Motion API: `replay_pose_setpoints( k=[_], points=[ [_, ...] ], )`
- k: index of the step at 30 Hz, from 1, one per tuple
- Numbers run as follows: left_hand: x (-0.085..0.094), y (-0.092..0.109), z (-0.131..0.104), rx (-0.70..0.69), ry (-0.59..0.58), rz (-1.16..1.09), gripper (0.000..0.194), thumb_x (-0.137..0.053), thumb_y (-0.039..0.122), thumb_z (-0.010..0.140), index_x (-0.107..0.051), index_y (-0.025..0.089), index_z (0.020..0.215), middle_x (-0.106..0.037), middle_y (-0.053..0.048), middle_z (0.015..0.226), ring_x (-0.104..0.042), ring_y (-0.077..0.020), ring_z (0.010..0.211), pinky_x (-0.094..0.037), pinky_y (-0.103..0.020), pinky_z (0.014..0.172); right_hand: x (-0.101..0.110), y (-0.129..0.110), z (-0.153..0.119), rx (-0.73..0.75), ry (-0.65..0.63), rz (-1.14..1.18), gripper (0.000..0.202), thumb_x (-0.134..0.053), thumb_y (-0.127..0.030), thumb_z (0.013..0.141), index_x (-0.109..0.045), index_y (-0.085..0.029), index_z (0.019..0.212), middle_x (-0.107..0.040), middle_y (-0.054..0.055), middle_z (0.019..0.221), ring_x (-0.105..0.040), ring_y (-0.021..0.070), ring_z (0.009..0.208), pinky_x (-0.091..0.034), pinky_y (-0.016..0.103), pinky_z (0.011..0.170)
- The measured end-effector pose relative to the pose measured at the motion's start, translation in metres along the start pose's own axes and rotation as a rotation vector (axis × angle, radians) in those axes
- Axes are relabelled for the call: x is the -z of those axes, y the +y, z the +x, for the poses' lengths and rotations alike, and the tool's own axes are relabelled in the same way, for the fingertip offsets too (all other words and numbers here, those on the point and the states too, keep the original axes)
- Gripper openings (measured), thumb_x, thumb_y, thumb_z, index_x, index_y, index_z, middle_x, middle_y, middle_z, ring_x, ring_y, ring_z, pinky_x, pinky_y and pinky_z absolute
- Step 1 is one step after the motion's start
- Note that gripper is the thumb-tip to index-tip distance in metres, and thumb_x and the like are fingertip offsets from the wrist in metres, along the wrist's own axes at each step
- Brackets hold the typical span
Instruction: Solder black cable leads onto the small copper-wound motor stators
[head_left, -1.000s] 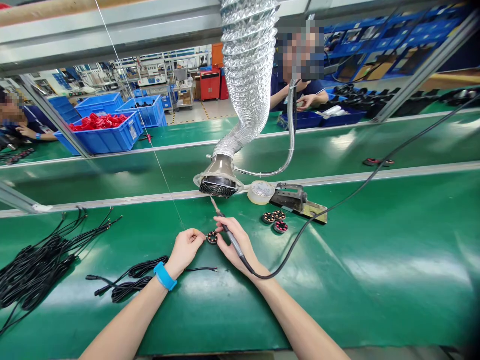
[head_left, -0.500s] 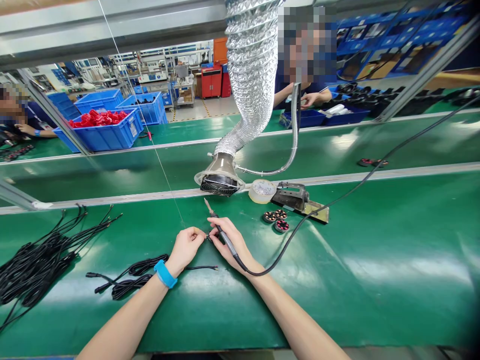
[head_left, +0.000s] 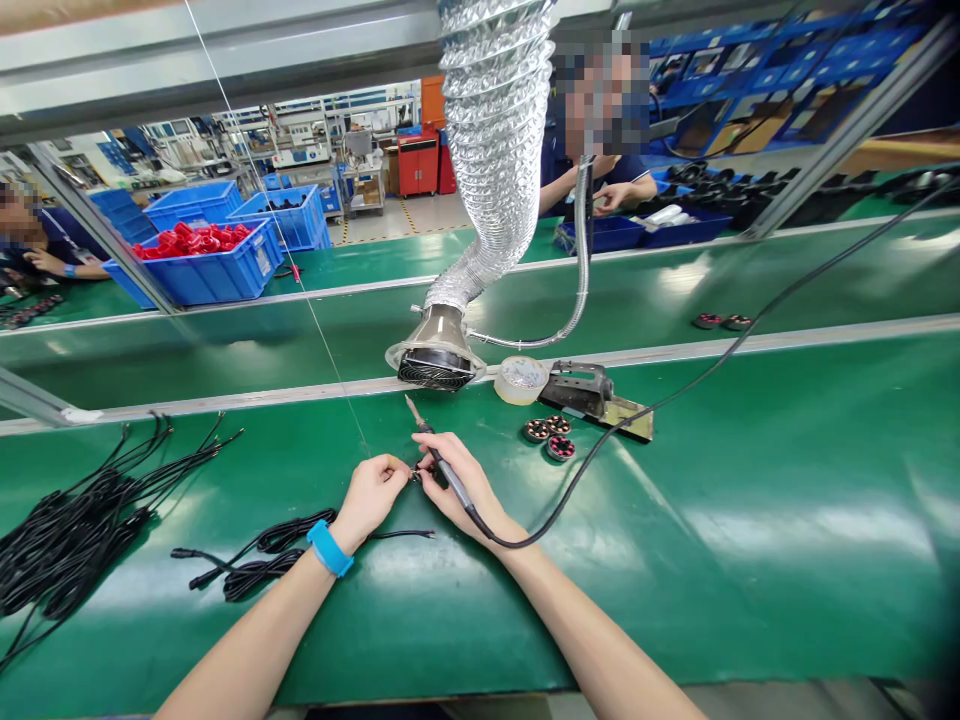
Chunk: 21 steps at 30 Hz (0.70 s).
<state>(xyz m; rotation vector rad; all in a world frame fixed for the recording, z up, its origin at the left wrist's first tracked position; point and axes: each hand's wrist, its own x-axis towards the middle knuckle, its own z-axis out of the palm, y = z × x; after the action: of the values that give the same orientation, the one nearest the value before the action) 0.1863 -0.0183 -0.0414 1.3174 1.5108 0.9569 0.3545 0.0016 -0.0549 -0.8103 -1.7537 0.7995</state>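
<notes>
My right hand point(head_left: 459, 478) is closed around a soldering iron point(head_left: 452, 482), whose tip points up and away from me. Its thumb and fingertips also meet a small dark part point(head_left: 417, 472) between my hands. My left hand point(head_left: 373, 492), with a blue wristband point(head_left: 330, 549), pinches at the same spot; what lies in its fingertips is too small to make out. A thin strand of solder wire point(head_left: 330, 360) hangs from above down to just behind my left hand. Beside my left wrist lie coiled black cables point(head_left: 262, 560), one bare end showing between my forearms.
A large heap of black cables point(head_left: 67, 530) lies at the left. Ahead hang a fume extractor hood point(head_left: 439, 350) and its foil duct. Right of it are a round tub point(head_left: 520, 380), an iron stand point(head_left: 592, 395) and several round parts point(head_left: 559, 447). Co-workers sit across the bench.
My hands stay almost in place, with the small dark part between them showing a little more. The whole view has shifted slightly.
</notes>
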Motion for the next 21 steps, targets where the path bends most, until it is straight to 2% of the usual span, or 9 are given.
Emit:
replay_pose_setpoints(
  k=[3, 6, 10, 13, 21],
  points=[
    [0.000, 0.000, 0.000, -0.002, -0.010, 0.011, 0.023, -0.063, 0.037, 0.077, -0.070, 0.016, 0.077, -0.075, -0.008, 0.082, -0.068, -0.0222, 0.078, -0.049, -0.031, 0.074, 0.007, -0.006, 0.001, -0.038, 0.114, -0.029, 0.035, -0.052, -0.016, 0.093, -0.064, -0.026, 0.124, -0.065, 0.004, 0.099, -0.066, 0.0161, 0.087, -0.055, 0.029, 0.083],
    [-0.001, -0.001, 0.000, -0.008, -0.019, 0.042, 0.023, -0.063, 0.038, 0.078, -0.071, 0.016, 0.077, -0.075, -0.008, 0.081, -0.067, -0.0221, 0.077, -0.049, -0.030, 0.072, 0.015, -0.010, 0.000, -0.101, 0.262, -0.054, 0.019, -0.056, -0.028, 0.096, -0.071, -0.023, 0.107, -0.072, 0.004, 0.095, -0.069, 0.0180, 0.085, -0.056, 0.030, 0.081],
    [-0.003, -0.001, 0.000, -0.001, -0.029, 0.035, 0.024, -0.063, 0.038, 0.079, -0.072, 0.016, 0.078, -0.076, -0.008, 0.083, -0.068, -0.0224, 0.078, -0.048, -0.029, 0.071, 0.023, -0.013, -0.005, -0.151, 0.414, -0.068, 0.029, -0.055, -0.037, 0.098, -0.071, -0.021, 0.080, -0.074, 0.003, 0.075, -0.070, 0.0186, 0.069, -0.056, 0.029, 0.066],
    [-0.004, -0.001, 0.001, 0.003, -0.039, 0.019, 0.025, -0.063, 0.039, 0.080, -0.071, 0.015, 0.078, -0.077, -0.009, 0.084, -0.069, -0.0227, 0.080, -0.048, -0.029, 0.072, 0.023, -0.015, -0.008, -0.116, 0.426, -0.040, 0.035, -0.052, -0.036, 0.099, -0.069, -0.021, 0.073, -0.070, 0.002, 0.065, -0.067, 0.0170, 0.060, -0.054, 0.028, 0.059],
    [-0.005, -0.002, 0.002, 0.022, -0.041, 0.004, 0.026, -0.063, 0.039, 0.080, -0.070, 0.015, 0.079, -0.076, -0.009, 0.084, -0.066, -0.0216, 0.077, -0.046, -0.029, 0.070, 0.019, -0.020, -0.007, -0.098, 0.359, -0.032, 0.036, -0.050, -0.033, 0.099, -0.070, -0.021, 0.071, -0.071, 0.001, 0.065, -0.068, 0.0161, 0.059, -0.053, 0.026, 0.059]
  ],
)
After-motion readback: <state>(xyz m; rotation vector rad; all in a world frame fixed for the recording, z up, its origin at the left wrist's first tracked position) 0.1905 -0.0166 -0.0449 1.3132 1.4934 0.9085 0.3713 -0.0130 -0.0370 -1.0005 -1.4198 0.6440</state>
